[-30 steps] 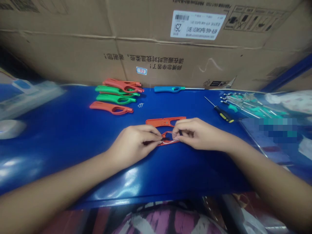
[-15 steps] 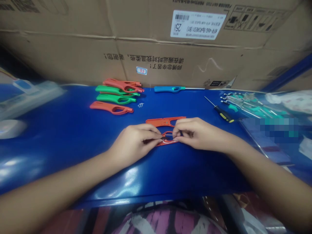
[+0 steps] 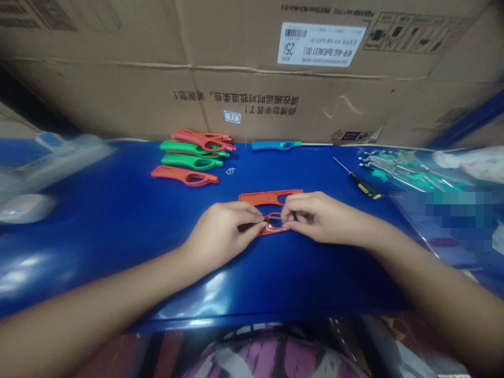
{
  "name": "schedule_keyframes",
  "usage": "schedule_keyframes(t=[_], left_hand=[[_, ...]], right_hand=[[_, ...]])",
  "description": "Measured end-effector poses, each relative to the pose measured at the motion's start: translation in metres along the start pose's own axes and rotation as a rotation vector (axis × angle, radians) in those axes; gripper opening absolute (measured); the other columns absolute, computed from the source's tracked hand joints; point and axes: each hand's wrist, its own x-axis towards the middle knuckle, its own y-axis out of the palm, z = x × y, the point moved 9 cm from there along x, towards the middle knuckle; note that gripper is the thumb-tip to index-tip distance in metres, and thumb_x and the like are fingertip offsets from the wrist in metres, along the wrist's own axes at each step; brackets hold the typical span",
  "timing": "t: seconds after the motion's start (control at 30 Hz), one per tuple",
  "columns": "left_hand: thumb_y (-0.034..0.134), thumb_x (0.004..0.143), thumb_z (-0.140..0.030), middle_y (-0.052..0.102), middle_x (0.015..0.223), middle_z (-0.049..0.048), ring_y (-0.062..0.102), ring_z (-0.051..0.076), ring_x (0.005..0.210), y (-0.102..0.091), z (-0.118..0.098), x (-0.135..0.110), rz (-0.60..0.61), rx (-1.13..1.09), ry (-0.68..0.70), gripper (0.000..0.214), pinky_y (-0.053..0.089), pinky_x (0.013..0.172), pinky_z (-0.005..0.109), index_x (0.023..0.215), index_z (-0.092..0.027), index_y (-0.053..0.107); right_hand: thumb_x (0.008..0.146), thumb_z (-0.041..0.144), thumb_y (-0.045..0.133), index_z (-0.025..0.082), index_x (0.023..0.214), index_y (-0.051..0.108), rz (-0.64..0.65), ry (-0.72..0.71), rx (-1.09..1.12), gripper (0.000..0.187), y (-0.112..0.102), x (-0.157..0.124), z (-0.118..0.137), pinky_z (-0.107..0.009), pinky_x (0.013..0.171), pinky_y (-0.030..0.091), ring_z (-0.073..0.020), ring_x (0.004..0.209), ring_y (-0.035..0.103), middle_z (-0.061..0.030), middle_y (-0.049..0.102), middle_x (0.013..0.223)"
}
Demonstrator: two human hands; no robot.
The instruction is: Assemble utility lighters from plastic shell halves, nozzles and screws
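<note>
The left hand (image 3: 222,226) is observed closed in a pinch on a small dark part (image 3: 267,220), inside an open orange shell half (image 3: 264,232) held between both hands. The right hand (image 3: 315,215) is clenched on the opposite end of this shell; whether anything else is gripped there cannot be told. A white wire (image 3: 276,230) is contained in the shell, curving towards the right fingertips. A second orange shell half (image 3: 255,198) is laid just beyond both hands. A screwdriver (image 3: 364,185) is placed beyond the right hand, to its right. Small white pieces (image 3: 230,171) are grouped beyond the left hand, beside stacked red and green casings (image 3: 191,160). Farther off, a blue lighter (image 3: 275,145) is positioned before a cardboard box (image 3: 137,94), whose contents cannot be seen.
</note>
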Motion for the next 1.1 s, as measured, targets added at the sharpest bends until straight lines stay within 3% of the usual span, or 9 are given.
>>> schedule_keyframes(t=[0.23, 0.37, 0.57, 0.77, 0.9, 1.1], left_hand=[[0.068, 0.088, -0.016, 0.078, 0.089, 0.0021, 0.073, 0.016, 0.082, 0.001, 0.001, 0.001, -0.001, -0.023, -0.033, 0.011, 0.056, 0.077, 0.025, 0.086, -0.018, 0.079], [0.065, 0.090, -0.016, 0.078, 0.090, 0.0029, 0.073, 0.017, 0.083, 0.003, -0.004, 0.003, 0.077, 0.026, 0.026, 0.014, 0.056, 0.076, 0.027, 0.088, -0.017, 0.079], [0.054, 0.098, -0.022, 0.074, 0.110, 0.0106, 0.071, 0.025, 0.095, 0.009, -0.014, -0.004, 0.258, 0.348, 0.091, 0.025, 0.058, 0.085, 0.039, 0.104, -0.016, 0.078], [0.054, 0.098, -0.031, 0.066, 0.110, 0.0145, 0.062, 0.031, 0.096, 0.009, -0.025, -0.015, 0.347, 0.638, 0.099, 0.036, 0.055, 0.081, 0.050, 0.129, -0.017, 0.065], [0.050, 0.100, -0.023, 0.066, 0.106, 0.0120, 0.063, 0.026, 0.092, 0.013, -0.019, -0.015, 0.380, 0.563, 0.081, 0.034, 0.055, 0.080, 0.044, 0.131, -0.019, 0.064], [0.063, 0.092, -0.015, 0.069, 0.115, 0.0111, 0.065, 0.024, 0.104, 0.003, -0.012, -0.008, 0.227, 0.277, 0.088, 0.038, 0.055, 0.093, 0.037, 0.130, -0.013, 0.063]], right_hand=[[0.088, 0.015, 0.061, 0.016, 0.086, 0.065, -0.007, -0.001, -0.009, 0.004, 0.001, 0.000, -0.001, -0.020, 0.055, 0.036, -0.0077, 0.060, 0.045, 0.0010, 0.060, 0.077], [0.087, 0.015, 0.061, 0.016, 0.086, 0.065, -0.003, 0.015, -0.001, 0.005, 0.002, 0.000, -0.002, -0.020, 0.054, 0.036, -0.0075, 0.058, 0.045, 0.0024, 0.057, 0.072], [0.086, 0.015, 0.061, 0.016, 0.083, 0.064, -0.013, 0.014, 0.010, 0.005, 0.001, 0.000, -0.002, -0.020, 0.054, 0.036, -0.0074, 0.057, 0.045, 0.0019, 0.058, 0.071], [0.086, 0.018, 0.060, 0.016, 0.084, 0.065, -0.038, 0.024, 0.003, 0.006, 0.000, 0.000, -0.004, -0.020, 0.054, 0.036, -0.0077, 0.057, 0.045, 0.0020, 0.058, 0.069], [0.089, 0.021, 0.060, 0.015, 0.082, 0.067, -0.075, 0.049, -0.003, 0.012, -0.001, 0.001, -0.003, -0.021, 0.056, 0.036, -0.0082, 0.058, 0.047, 0.0010, 0.061, 0.070], [0.089, 0.016, 0.058, 0.015, 0.085, 0.070, -0.120, 0.037, -0.074, 0.013, -0.002, 0.002, 0.002, -0.022, 0.061, 0.036, -0.0093, 0.063, 0.051, -0.0008, 0.066, 0.075]])
